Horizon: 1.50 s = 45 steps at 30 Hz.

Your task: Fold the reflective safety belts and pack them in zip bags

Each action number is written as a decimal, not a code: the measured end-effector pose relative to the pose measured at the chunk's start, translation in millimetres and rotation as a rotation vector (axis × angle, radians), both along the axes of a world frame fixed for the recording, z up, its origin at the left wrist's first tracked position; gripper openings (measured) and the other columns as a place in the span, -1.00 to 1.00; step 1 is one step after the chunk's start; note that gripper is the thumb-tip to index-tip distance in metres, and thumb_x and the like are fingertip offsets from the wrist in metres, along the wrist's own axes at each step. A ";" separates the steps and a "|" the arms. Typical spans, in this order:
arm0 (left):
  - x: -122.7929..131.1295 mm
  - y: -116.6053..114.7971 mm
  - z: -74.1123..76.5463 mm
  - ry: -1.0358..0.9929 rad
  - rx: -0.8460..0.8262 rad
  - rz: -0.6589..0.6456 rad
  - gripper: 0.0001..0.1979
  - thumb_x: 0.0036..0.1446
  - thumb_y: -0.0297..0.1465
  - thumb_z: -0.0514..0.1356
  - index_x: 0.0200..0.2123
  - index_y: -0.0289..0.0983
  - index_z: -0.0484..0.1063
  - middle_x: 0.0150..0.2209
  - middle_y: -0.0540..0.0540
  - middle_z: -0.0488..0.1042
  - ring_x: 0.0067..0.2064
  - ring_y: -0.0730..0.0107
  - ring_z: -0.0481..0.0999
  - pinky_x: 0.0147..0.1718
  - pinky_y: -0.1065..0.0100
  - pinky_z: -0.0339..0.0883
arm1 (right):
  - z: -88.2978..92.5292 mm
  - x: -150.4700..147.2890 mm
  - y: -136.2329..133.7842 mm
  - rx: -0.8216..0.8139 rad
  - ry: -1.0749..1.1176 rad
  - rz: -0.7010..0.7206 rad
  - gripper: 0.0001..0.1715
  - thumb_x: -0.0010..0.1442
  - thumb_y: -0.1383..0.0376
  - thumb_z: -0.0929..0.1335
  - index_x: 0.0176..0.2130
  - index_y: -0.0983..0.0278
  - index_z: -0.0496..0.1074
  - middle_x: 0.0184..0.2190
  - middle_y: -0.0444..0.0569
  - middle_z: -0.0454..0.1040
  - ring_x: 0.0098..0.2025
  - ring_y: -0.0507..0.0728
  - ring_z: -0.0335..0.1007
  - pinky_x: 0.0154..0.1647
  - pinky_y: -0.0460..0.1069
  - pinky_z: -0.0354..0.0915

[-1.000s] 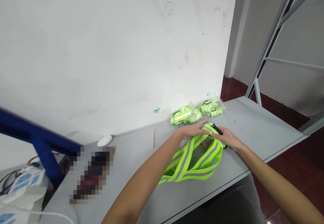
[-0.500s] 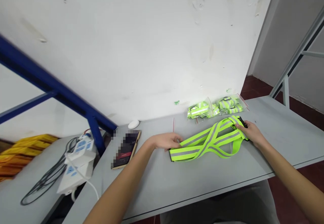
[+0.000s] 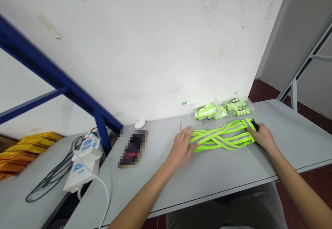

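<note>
A lime-yellow reflective strap vest (image 3: pixel 215 137) with grey stripes lies stretched along the grey table, its bands crossing in the middle. My left hand (image 3: pixel 181 148) grips its left end, fingers on the far side and thumb on the near side, hiding that end. At the other end, my right hand (image 3: pixel 263 135) is closed on the vest beside a black buckle (image 3: pixel 254 125), thumb on top of the band. Behind it, by the wall, several folded vests in clear zip bags (image 3: pixel 223 110) lie in a row.
On the left of the table (image 3: pixel 153 187) are a phone (image 3: pixel 133 149), blurred out, and a white round object (image 3: pixel 140 124). Power strips (image 3: pixel 86 160) with cables sit beyond the blue frame (image 3: pixel 75 91). Yellow and orange packs (image 3: pixel 26 149) are stacked far left.
My left hand has shifted right and turned across the vest's end, covering it. The vest's bands now lie narrower and closer together; the right hand keeps its hold.
</note>
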<state>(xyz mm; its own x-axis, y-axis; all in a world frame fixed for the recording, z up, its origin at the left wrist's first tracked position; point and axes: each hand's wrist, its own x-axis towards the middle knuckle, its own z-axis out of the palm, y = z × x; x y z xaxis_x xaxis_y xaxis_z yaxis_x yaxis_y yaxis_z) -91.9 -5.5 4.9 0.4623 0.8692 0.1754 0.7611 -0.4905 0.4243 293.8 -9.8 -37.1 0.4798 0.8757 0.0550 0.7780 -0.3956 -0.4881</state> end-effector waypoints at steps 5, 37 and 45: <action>26.8 -22.6 -15.1 0.341 0.125 -0.131 -0.43 0.28 -0.12 0.01 0.27 -0.26 0.12 0.31 -0.23 0.15 0.32 0.01 0.09 0.21 -0.05 0.05 | 1.1 11.4 -4.1 0.005 -0.019 -0.020 -0.34 0.07 -0.09 0.29 -0.07 0.37 0.41 -0.25 0.17 0.54 -0.26 0.26 0.44 -0.37 0.00 0.22; 105.1 17.0 -39.9 0.302 -0.082 -0.138 -0.32 0.23 0.11 -0.21 0.35 0.03 -0.10 0.40 -0.07 -0.13 0.39 -0.15 -0.21 0.19 -0.38 -0.35 | 21.5 -66.2 -26.6 -0.061 -0.608 0.365 -0.56 0.17 0.56 0.12 -0.10 0.26 0.39 -0.14 0.21 0.35 -0.14 0.27 0.23 -0.47 -0.01 0.22; 155.2 7.3 -6.3 0.244 0.029 -0.247 -0.34 0.32 -0.08 -0.23 0.37 -0.30 -0.15 0.40 -0.23 -0.19 0.40 0.01 -0.24 0.27 -0.20 -0.22 | 36.1 -59.1 -34.7 -0.110 -0.474 0.591 -0.52 0.18 0.43 0.24 0.10 0.45 0.29 -0.02 0.27 0.32 -0.02 0.28 0.23 -0.08 0.09 0.29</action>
<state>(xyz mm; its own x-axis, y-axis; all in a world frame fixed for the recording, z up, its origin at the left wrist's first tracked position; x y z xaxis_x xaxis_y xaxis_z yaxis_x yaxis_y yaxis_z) 63.3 1.8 -1.4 0.6892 0.7223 0.0569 0.6955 -0.6816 0.2274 234.6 -44.4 -1.0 -0.1234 0.9917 0.0362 0.9917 0.1245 -0.0313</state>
